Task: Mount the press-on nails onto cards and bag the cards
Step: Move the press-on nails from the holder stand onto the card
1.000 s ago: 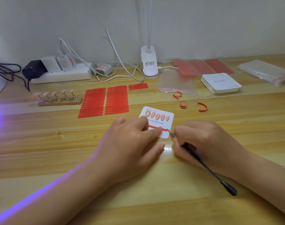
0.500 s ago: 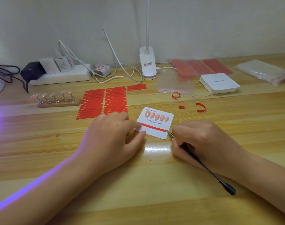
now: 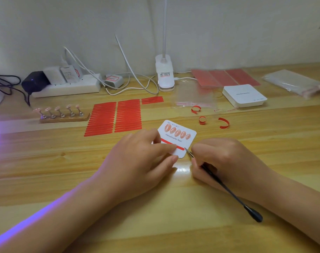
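A white card (image 3: 188,136) printed "Handmade Nail" lies on the wooden desk with a row of several pink press-on nails (image 3: 177,133) stuck along its top. A red tape strip (image 3: 181,148) runs across its lower part. My left hand (image 3: 142,157) presses on the card's lower left, fingertips on the red strip. My right hand (image 3: 223,159) grips black tweezers (image 3: 226,189), whose tip touches the strip's right end. More pink nails stand on a wooden holder (image 3: 64,119) at left.
Sheets of red tape strips (image 3: 113,116) lie behind the card, curled red liners (image 3: 224,123) to the right. A clear bag (image 3: 193,99), a stack of white cards (image 3: 244,95), red sheets (image 3: 224,77), a bag pack (image 3: 292,82), a clip lamp (image 3: 164,73) and a power strip (image 3: 68,86) line the back.
My left hand slid left off the card, then came back with fingertips on the red strip. The card shifted slightly. My right hand kept the tweezers at the strip's right end.
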Motion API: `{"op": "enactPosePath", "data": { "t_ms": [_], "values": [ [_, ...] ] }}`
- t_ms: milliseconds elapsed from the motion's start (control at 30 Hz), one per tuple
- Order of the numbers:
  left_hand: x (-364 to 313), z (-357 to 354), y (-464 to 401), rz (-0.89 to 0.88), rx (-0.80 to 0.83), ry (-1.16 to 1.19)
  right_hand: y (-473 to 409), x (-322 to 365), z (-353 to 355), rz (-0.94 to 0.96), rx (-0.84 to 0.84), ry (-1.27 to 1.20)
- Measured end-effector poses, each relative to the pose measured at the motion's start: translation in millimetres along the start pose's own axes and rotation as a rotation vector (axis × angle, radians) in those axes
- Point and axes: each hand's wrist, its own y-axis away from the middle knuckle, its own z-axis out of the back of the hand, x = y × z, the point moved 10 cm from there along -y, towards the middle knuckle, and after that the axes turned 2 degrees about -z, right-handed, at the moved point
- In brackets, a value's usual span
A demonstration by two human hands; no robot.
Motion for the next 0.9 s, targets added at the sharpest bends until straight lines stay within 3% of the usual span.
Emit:
{"op": "enactPosePath", "data": {
  "t_ms": [333,567,633,767,900],
  "values": [
    [32,15,1,0.162,-0.105,-0.061,4,-4,-3,-0.019,0.003,-0.011],
    [22,16,4,0.145,-0.186,-0.081,15,-37,29,-0.308,-0.332,-0.201],
    [17,15,6,0.133,-0.199,-0.085,15,-45,26,-0.377,-0.307,-0.246],
    [13,14,8,0.133,-0.199,-0.107,7,-38,7,-0.305,-0.106,-0.069],
    [13,15,11,0.138,-0.224,-0.027,7,-46,1,-0.341,-0.08,-0.005]
  ]
}}
